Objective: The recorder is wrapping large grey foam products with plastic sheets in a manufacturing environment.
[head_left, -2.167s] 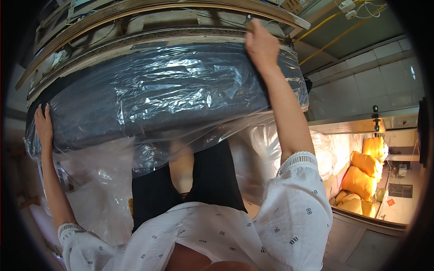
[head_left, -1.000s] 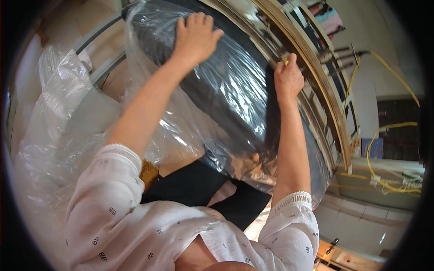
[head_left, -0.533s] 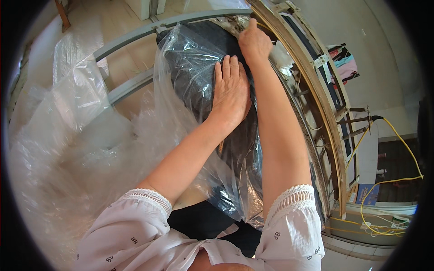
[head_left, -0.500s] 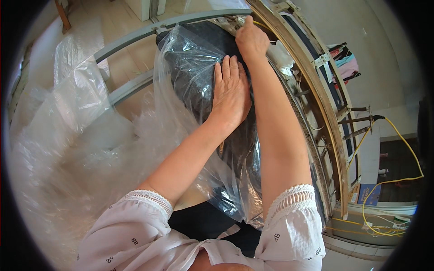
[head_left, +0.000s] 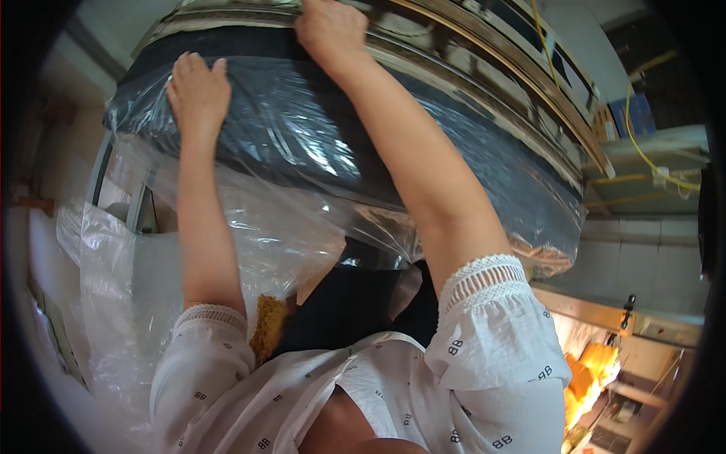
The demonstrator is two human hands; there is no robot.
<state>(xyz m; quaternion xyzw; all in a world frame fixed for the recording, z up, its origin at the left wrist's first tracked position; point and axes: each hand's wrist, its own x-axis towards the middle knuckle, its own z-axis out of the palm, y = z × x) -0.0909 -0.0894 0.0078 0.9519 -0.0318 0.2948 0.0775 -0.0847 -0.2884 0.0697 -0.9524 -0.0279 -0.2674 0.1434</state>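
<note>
A large dark bundle wrapped in clear plastic film [head_left: 318, 144] lies across a metal rack in front of me. My left hand [head_left: 198, 89] rests flat on the bundle's upper left end, fingers together and pressing the film. My right hand [head_left: 331, 29] is higher, at the bundle's top edge against the metal rail [head_left: 484, 68], its fingers curled over the edge. Loose plastic sheet [head_left: 249, 242] hangs down below the bundle between my forearms.
Shiny metal rack bars [head_left: 529, 106] curve over the bundle to the right. More crumpled clear plastic [head_left: 106, 287] lies at the left. Yellow cables [head_left: 650, 151] run along the wall at the right, and orange-yellow items [head_left: 590, 378] sit low on the right.
The view has swung so the bundle now runs across the frame. My left hand has slid from the middle of the bundle to its left end; my right hand stays at the top edge.
</note>
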